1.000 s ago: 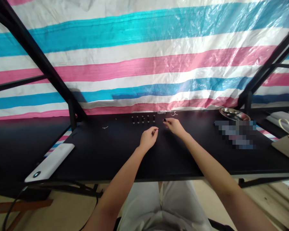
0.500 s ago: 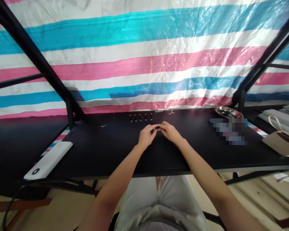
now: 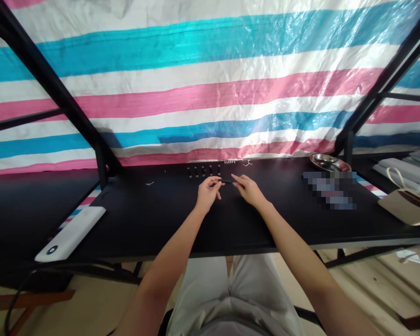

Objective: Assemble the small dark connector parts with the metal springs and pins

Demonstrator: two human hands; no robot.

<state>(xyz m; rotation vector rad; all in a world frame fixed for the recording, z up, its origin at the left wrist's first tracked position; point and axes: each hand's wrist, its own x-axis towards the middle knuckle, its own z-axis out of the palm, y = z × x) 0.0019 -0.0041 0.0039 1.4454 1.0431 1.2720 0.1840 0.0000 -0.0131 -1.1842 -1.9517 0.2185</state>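
My left hand [image 3: 207, 193] pinches one end of a small, dark, rod-shaped piece [image 3: 226, 181] between thumb and fingertips. The piece lies level just above the black table [image 3: 154, 224]. At its other end is my right hand [image 3: 249, 190], thumb and index finger apart; whether the thumb touches the piece I cannot tell. Beyond my hands stands a row of several similar small dark pieces [image 3: 203, 171] with pale ends. Behind and to the right of that row are several tiny white pins [image 3: 230, 162] in a line and some thin white branching bits [image 3: 247, 162].
A thin white scrap [image 3: 150, 183] lies left on the table. At the left edge rests a long white device [image 3: 72, 233] with a round dark button. On the right are a round metal dish [image 3: 331, 163], a blurred-out item [image 3: 331, 191] and a beige pouch [image 3: 408, 205]. A striped tarp [image 3: 210, 102] hangs behind.
My hands have drawn apart. The dark piece, mostly hidden between the fingers before, now shows in my left hand's grip, and my right thumb and index finger have spread.
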